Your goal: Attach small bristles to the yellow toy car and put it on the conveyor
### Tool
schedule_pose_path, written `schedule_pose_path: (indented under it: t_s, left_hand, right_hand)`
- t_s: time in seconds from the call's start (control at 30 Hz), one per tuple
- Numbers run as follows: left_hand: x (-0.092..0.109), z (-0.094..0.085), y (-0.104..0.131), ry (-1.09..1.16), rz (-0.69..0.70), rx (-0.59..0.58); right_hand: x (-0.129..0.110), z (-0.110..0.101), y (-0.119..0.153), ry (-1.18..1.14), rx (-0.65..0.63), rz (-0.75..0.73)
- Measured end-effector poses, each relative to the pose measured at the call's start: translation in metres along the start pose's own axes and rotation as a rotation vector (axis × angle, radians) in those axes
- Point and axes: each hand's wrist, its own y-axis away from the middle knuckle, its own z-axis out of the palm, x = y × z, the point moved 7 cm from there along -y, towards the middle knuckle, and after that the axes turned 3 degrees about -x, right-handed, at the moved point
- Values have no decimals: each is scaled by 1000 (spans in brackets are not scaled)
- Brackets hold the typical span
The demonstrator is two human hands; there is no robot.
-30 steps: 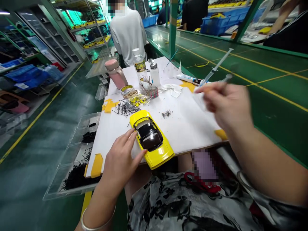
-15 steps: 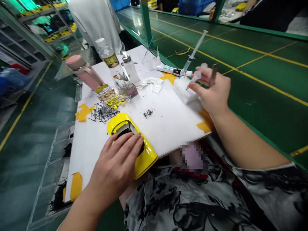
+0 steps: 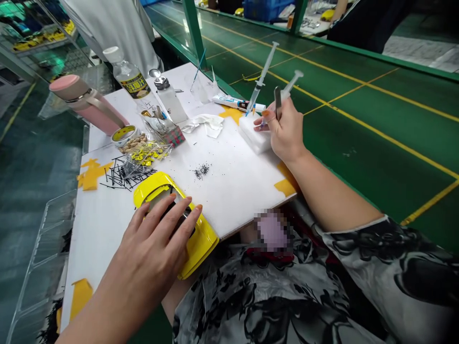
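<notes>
Two bare hands worked over a white board (image 3: 229, 191) laid across the person's lap. Left hand (image 3: 158, 243) lay flat, fingers spread and unclenched, on the roof of a yellow model car (image 3: 201, 239), which sat at the near edge of the board with its tail overhanging that edge. Right hand (image 3: 285, 134), near the far right corner of the board, was closed around a syringe (image 3: 289, 88) and a dark slim tool (image 3: 277, 101), the tool apparently tweezers; the syringe tip pointed down toward a white foam block (image 3: 253, 136) resting just beside the hand. A second syringe (image 3: 260, 81) stood stuck upright in the same block. Behind the block lay a white tube (image 3: 236, 102) on a yellow tape patch (image 3: 231, 113).

Near the middle of the board lay a small heap of dark specks (image 3: 201, 170). By the left edge, beyond the car's nose, thin black pins (image 3: 120, 177) lay scattered beside a clear bag of yellow parts (image 3: 148, 155). Along the far edge stood a pink flask (image 3: 86, 102), a clear bottle with a yellow label (image 3: 129, 76), a small pump bottle (image 3: 168, 98), a tin of nuts (image 3: 127, 136) and a crumpled white cloth (image 3: 206, 124). Another person in a white shirt (image 3: 114, 24) stood beyond the far edge.
</notes>
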Motion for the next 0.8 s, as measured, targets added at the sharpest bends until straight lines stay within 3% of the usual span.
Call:
schedule_pose_path:
  t_s: [0.13,0.2,0.3,0.43,0.53,0.63,0.7,0.8]
  left_hand:
    - [4,-4,-1,21,37,55]
    - [-1,-9,2,91,5,84]
    - [-16,-16,10,280,-99,108]
    - [-49,-15,29,543,-363,226]
    - [-80,-2,44,762,-613,405]
    - [-109,22,52,961,-827,590]
    - [-122,35,48,1051,-846,710]
    - [-137,51,40,1102,-857,814]
  right_hand:
    - [-16,-10,6,-98,145,-149]
    - [-31,-11,10,-187,139,-195]
    - [-56,-2,19,-434,17,-162]
    - [-83,23,46,-693,-222,10]
    - [-95,44,76,-851,-334,144]
    - [-114,60,102,-1165,-411,214]
    - [-129,68,114,-1317,-490,239]
    - [-151,79,126,-1366,-625,247]
